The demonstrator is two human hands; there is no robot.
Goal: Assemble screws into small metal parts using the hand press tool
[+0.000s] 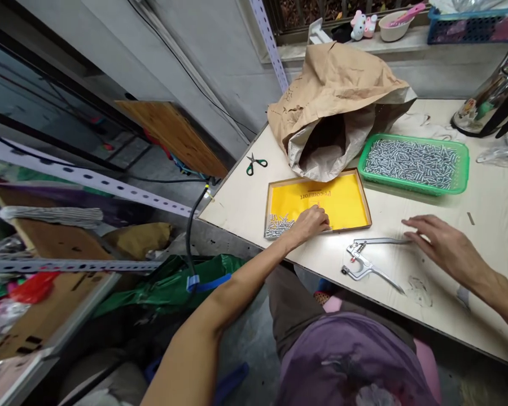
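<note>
While the left hand (311,223) rests loosely curled in the yellow tray (355,189), the right hand (442,248) — open, flat — touches the metal pliers (366,260).

A: Even, soft light falls on the pale table (406,282); the left side under the shelving sits dim.

B: Glare glints off the kettle (491,96). Wide-angle bending curves the edges, and the nearest forearm blurs slightly.

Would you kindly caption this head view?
Left hand in yellow tray beside screws; right hand touching pliers.
</note>
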